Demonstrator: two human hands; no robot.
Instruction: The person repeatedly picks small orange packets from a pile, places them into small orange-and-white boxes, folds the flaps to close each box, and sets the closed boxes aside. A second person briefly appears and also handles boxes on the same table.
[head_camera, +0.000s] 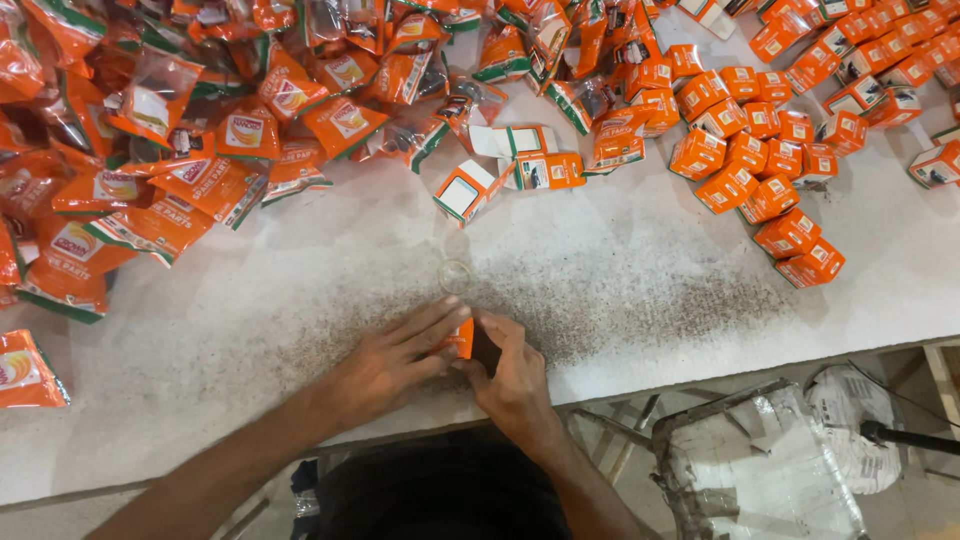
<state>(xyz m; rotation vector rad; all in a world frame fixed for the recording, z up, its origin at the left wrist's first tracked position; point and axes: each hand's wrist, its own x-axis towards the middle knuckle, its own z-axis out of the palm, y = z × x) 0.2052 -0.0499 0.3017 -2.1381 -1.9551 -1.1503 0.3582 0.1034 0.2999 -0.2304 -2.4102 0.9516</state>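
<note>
Spanning frame: worn white table (330, 270), orange packets (150, 190), orange boxes (770, 170) heaped.

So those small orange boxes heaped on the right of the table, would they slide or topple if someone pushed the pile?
The small orange boxes look like light cardboard, so a push would probably scatter them. They lie tilted and loosely heaped, so some would likely tumble. The white table looks gritty and speckled, which might slow sliding. An opened box shows thin flaps, so hard squeezing could crush them.
</note>
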